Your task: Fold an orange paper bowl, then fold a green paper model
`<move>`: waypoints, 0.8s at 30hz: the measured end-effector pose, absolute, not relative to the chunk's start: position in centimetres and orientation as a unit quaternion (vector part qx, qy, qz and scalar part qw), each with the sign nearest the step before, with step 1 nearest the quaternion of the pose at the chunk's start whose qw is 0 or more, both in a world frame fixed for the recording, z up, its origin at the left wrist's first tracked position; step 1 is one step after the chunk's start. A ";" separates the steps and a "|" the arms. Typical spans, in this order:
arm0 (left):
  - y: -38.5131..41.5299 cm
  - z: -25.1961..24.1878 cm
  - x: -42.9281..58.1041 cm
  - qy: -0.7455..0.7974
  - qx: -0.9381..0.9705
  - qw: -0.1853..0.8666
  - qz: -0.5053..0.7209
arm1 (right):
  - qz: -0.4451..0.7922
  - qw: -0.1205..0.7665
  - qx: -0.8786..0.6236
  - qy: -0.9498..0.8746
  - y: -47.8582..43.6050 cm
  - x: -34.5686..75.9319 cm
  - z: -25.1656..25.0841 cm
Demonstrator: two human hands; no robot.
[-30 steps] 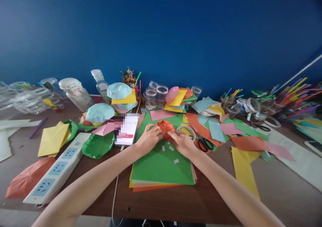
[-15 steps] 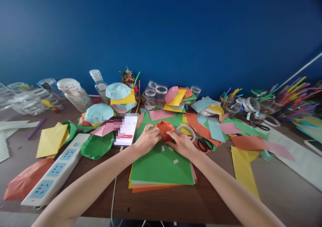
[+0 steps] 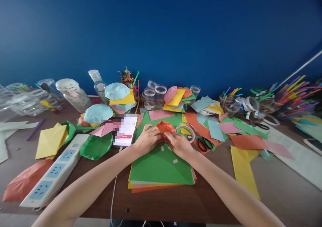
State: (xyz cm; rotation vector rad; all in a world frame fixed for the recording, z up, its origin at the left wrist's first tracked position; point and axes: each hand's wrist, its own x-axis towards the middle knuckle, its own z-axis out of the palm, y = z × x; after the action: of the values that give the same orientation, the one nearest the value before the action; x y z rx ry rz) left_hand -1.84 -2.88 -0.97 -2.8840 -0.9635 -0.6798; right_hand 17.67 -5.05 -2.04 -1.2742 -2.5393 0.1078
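Note:
A small rounded piece of folded orange paper sits between my hands, above a stack of coloured sheets with a green sheet on top. My left hand grips its left side, fingers bent over the edge. On its near right side, my right hand presses with thumb and fingers closed together. The lower part of the orange paper is hidden by the fingers. Small white bits of tape lie on the green sheet. Just right of my right hand are a roll of tape and black-handled scissors.
A phone lies left of my hands, beside a green paper dish and a white power strip. Clear plastic cups stand at the back by the blue wall. Paper scraps spread to the right.
My right hand's fingers have drawn in closer on the orange paper, which has tipped slightly. My left hand stays nearly in place. The whole view has shifted a little.

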 end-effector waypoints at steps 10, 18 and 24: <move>-3.1 -1.1 -1.6 -0.289 -0.938 0.013 -0.192 | 0.067 0.182 -0.449 -0.872 -5.1 17.7 -2.0; -3.9 0.0 -1.5 -0.382 -0.893 -0.032 -0.236 | -0.014 0.228 -0.414 -0.881 -5.1 18.3 -2.2; -4.0 1.2 -1.6 -0.539 -0.765 -0.129 -0.326 | -0.127 0.259 -0.311 -0.905 -6.1 18.1 -0.9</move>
State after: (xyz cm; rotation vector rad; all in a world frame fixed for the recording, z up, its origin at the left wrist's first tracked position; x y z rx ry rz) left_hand -1.62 -4.02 1.18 -2.6252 -1.8499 -1.1190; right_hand 18.14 -6.06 -0.95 -0.8431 -2.4532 -0.3453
